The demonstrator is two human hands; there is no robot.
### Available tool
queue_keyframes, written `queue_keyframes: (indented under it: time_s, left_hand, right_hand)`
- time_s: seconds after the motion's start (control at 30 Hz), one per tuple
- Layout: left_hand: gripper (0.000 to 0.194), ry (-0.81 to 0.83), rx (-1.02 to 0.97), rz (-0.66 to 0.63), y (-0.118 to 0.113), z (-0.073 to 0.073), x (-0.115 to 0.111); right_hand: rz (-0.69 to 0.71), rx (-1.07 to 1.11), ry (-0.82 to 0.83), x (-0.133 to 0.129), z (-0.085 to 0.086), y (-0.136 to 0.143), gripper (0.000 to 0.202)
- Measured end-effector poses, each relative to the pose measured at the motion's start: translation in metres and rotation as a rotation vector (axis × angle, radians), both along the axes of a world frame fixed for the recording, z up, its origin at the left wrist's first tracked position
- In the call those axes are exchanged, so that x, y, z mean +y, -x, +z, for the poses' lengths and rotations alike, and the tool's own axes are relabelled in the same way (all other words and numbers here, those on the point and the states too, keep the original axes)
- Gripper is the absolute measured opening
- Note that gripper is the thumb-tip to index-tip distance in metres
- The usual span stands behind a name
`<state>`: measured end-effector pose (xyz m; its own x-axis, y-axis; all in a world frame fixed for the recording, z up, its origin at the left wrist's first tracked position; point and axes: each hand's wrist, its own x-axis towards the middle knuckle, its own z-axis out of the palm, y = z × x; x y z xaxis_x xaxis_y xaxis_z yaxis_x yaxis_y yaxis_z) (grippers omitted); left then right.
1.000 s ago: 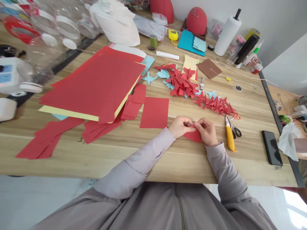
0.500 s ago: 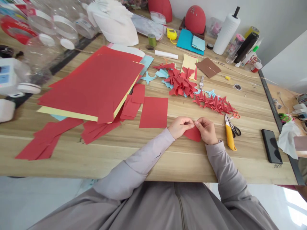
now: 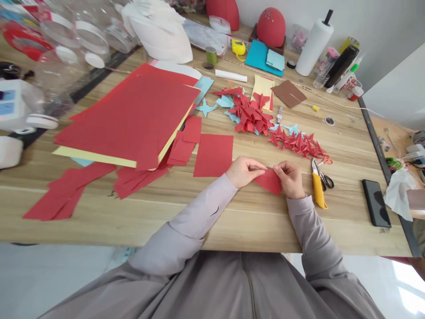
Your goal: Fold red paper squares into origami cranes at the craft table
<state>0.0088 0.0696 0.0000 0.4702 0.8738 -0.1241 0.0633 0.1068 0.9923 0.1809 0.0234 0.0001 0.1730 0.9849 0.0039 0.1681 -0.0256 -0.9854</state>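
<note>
Between my two hands is a small piece of red paper, its upper edge pinched at both ends. My left hand is closed on the left end, thumb and fingers together. At the right end, my right hand grips it between thumb and forefinger. A flat red paper square lies just left of my left hand. Beyond my hands are folded red paper stars in a row and a heap of red folded paper shapes. A light blue paper star lies left of the heap.
A stack of large red sheets covers the left of the table, with cut red strips before it. Right of my hands lie a yellow-handled cutter, scissors and a phone. A tape measure and white bottle stand behind.
My hands have moved slightly apart along the red paper's upper edge, and more of the paper shows between them. The things on the table have stayed in place.
</note>
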Motion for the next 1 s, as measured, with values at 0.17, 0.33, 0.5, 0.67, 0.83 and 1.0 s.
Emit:
queue_keyframes:
  time_s: [0.17, 0.33, 0.5, 0.67, 0.83, 1.0]
  left_hand:
    - [0.027, 0.071, -0.095, -0.094, 0.003, 0.000, 0.001]
    - [0.032, 0.147, -0.174, -0.223, 0.015, 0.006, 0.008]
    - [0.035, 0.244, -0.202, -0.149, 0.014, 0.007, 0.008]
    - [0.031, 0.119, -0.173, -0.043, -0.006, 0.000, 0.000]
    - [0.024, 0.021, -0.089, 0.099, -0.011, -0.005, -0.001]
    - [0.024, -0.008, -0.106, 0.217, -0.007, -0.005, 0.003]
  right_hand:
    - [-0.012, 0.008, -0.003, 0.001, 0.000, -0.001, 0.040]
    - [-0.038, 0.011, 0.000, 0.002, -0.002, -0.006, 0.039]
    - [-0.061, 0.009, -0.012, 0.002, 0.000, -0.008, 0.039]
    - [0.041, 0.002, 0.033, -0.002, 0.006, 0.003, 0.042]
    - [0.067, 0.002, 0.017, -0.005, 0.007, 0.006, 0.045]
    - [0.106, -0.020, 0.025, -0.006, 0.004, 0.006, 0.036]
